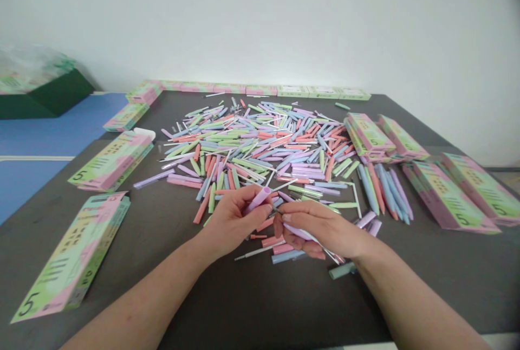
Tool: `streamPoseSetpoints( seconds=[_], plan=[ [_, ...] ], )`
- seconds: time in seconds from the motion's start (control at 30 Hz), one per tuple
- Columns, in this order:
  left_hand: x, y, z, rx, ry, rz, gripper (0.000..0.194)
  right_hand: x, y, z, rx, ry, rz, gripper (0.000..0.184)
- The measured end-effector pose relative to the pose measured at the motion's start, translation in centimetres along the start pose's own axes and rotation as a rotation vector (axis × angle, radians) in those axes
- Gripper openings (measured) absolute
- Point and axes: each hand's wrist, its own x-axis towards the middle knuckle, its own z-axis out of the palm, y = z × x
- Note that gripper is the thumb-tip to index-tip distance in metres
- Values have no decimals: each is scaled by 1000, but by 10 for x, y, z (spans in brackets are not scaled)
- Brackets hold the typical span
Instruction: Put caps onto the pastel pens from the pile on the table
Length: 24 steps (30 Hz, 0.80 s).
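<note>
My left hand (233,221) pinches a lilac plastic pen barrel (258,200) between thumb and fingers. My right hand (320,229) grips a second lilac pen piece (298,232), its thin end pointing towards the left hand. The two hands nearly meet above the near edge of a loose heap of pastel pen barrels, caps and thin refills (252,149). Some of these pieces lie under and beside both hands. Where the two pen pieces meet, my fingers hide their ends.
Flat pastel cardboard pen boxes (447,195) lie at the right of the dark grey table (260,296), and others (111,161) lie at the left. A row of boxes (260,90) lines the far edge. Sorted blue and pink pens (385,190) lie at the right.
</note>
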Motion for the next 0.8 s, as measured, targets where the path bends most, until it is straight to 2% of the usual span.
streamPoseSetpoints(
  seconds=[0.13, 0.23, 0.47, 0.67, 0.8],
  plan=[
    [0, -2, 1, -64, -111, 0, 16, 1, 0, 2, 21, -12, -1, 25],
    [0, -3, 2, -85, -138, 4, 15, 2, 1, 2, 56, 14, -17, 27],
    [2, -8, 1, -18, -66, 16, 17, 7, 6, 2, 84, 13, -105, 26],
    [3, -11, 1, -93, -58, -30, 19, 10, 9, 2, 139, 21, -102, 19],
    [2, -7, 2, -115, -13, -67, 22, 12, 8, 0, 157, 48, -114, 16]
  ],
)
